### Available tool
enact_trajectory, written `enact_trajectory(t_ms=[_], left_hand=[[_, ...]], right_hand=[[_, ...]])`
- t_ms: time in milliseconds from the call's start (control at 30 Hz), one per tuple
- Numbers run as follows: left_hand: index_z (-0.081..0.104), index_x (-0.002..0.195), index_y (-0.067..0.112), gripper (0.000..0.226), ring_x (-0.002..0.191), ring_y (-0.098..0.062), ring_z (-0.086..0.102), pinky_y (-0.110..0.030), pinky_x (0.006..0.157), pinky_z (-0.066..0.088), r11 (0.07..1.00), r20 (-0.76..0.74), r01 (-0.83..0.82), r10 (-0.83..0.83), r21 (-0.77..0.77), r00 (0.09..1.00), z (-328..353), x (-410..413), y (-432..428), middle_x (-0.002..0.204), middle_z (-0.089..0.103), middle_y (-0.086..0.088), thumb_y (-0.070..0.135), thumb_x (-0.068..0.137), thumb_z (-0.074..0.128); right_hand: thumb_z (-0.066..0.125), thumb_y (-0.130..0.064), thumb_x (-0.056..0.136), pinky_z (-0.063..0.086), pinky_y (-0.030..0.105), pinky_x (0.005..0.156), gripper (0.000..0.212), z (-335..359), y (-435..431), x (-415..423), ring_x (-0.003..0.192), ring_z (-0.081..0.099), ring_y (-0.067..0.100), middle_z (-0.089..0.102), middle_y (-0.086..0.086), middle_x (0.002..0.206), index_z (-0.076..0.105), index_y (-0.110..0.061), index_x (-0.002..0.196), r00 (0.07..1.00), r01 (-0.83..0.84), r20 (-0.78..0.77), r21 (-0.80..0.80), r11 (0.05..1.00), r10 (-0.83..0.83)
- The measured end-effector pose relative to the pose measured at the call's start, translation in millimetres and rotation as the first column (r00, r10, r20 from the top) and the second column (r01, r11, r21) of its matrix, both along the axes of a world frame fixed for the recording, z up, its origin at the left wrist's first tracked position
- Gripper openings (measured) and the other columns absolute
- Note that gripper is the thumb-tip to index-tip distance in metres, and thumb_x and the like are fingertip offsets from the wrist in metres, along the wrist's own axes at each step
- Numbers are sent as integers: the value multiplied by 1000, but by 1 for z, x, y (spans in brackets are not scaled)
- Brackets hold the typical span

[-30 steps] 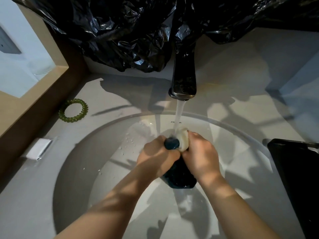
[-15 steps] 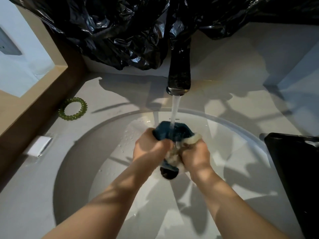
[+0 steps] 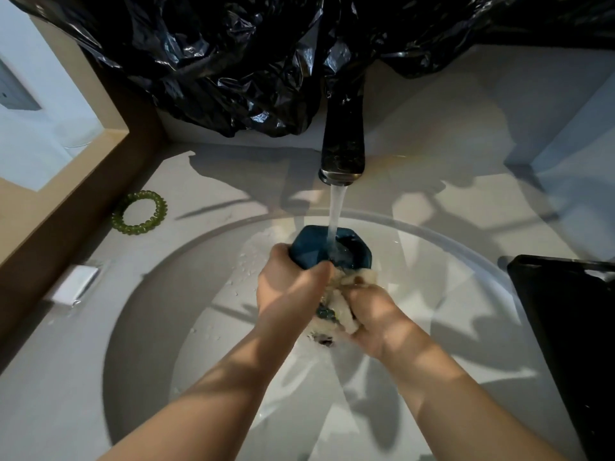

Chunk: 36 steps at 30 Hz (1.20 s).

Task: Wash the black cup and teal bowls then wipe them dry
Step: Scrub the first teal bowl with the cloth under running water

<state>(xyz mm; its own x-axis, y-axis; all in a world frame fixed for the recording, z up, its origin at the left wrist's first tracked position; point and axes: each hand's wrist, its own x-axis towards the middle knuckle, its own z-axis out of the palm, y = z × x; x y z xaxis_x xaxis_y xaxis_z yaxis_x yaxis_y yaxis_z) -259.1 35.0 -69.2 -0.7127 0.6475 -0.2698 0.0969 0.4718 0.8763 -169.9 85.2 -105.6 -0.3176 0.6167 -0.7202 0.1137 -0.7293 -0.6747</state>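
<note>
A teal bowl (image 3: 317, 246) is held over the white sink basin (image 3: 449, 294), tilted so its mouth faces up toward the tap. Water from the dark tap (image 3: 342, 144) runs straight into it. My left hand (image 3: 293, 287) grips the bowl's left side from outside. My right hand (image 3: 366, 311) holds a pale sponge (image 3: 344, 294) pressed against the bowl's near side. The bowl's lower part is hidden behind both hands. No black cup can be made out with certainty.
A black tray-like object (image 3: 572, 327) sits at the right edge of the counter. A green coiled hair tie (image 3: 139, 211) and a small white packet (image 3: 75, 284) lie on the left counter. Black plastic sheeting (image 3: 249, 61) hangs behind the tap. A wooden frame (image 3: 76, 194) borders the left.
The bowl has been turned from upside-down-ish to mouth upward under the stream. The sponge moved from the top of the bowl down to its near side.
</note>
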Motion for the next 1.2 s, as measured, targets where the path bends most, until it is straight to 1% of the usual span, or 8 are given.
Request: enact_trajectory(t_ms=[133, 267, 567, 700, 800, 933, 1067, 1200], left_hand=[[56, 94, 22, 36, 85, -27, 66, -41, 73, 57, 995, 332, 42, -69, 87, 941, 5, -21, -3, 92, 67, -8, 44, 71, 73], [63, 112, 16, 69, 93, -34, 65, -51, 76, 53, 984, 822, 153, -159, 89, 547, 6, -34, -5, 102, 71, -14, 63, 62, 57], [62, 124, 20, 69, 108, -48, 55, -69, 85, 39, 944, 939, 248, -271, 216, 212, -5, -34, -8, 126, 60, -19, 59, 66, 57], [63, 113, 17, 59, 99, -44, 57, -59, 77, 48, 973, 956, 158, -199, 166, 216, -3, -31, -5, 111, 61, -17, 51, 65, 59], [61, 111, 18, 58, 100, -42, 55, -55, 76, 49, 980, 953, 147, -171, 137, 249, -7, -27, -3, 109, 58, -15, 48, 62, 61], [61, 107, 16, 54, 91, -37, 59, -53, 83, 45, 989, 954, 101, -131, 108, 269, -8, -29, -2, 98, 63, -15, 47, 63, 60], [66, 89, 12, 45, 82, -33, 59, -50, 87, 41, 989, 925, 99, -141, 113, 354, -6, -31, -1, 80, 69, -14, 48, 64, 58], [65, 100, 10, 56, 86, -33, 60, -51, 90, 42, 987, 896, 112, -149, 111, 419, -7, -23, -4, 88, 68, -14, 48, 59, 60]], right_hand=[[44, 5, 88, 46, 37, 59, 20, 3, 0, -1, 71, 52, 34, 56, 16, 64, 54, -2, 104, 996, -80, -20, 87, 993, 82], [56, -2, 84, 49, 32, 71, 13, 11, 10, 8, 78, 61, 25, 63, 5, 78, 62, -14, 83, 922, -306, 356, 434, 847, 152], [56, -28, 89, 40, 28, 72, 8, 31, 9, 19, 81, 55, 23, 60, -4, 80, 55, -25, 81, 849, -413, 528, 667, 620, -2], [57, -33, 90, 42, 18, 71, 10, 41, 10, 15, 87, 58, 7, 62, -7, 93, 62, -25, 93, 986, -68, 158, 650, 757, -46], [67, -16, 83, 43, 11, 74, 19, 51, 7, 23, 86, 57, -1, 53, 0, 107, 56, -30, 79, 995, -10, 67, 776, 631, -67], [65, -26, 77, 41, 8, 53, 8, 62, 2, 32, 57, 58, 0, 64, -6, 69, 67, -23, 84, 947, -234, 9, 704, 670, 321], [25, -91, 62, 44, 24, 68, 106, 63, -5, 30, 61, 47, 32, 47, 25, 54, 61, 8, 69, 812, -516, -56, 396, 759, 581], [25, -66, 87, 49, 25, 93, 63, 58, -18, 15, 93, 63, 11, 69, 6, 96, 62, -17, 102, 878, -472, 118, 384, 794, 465]])
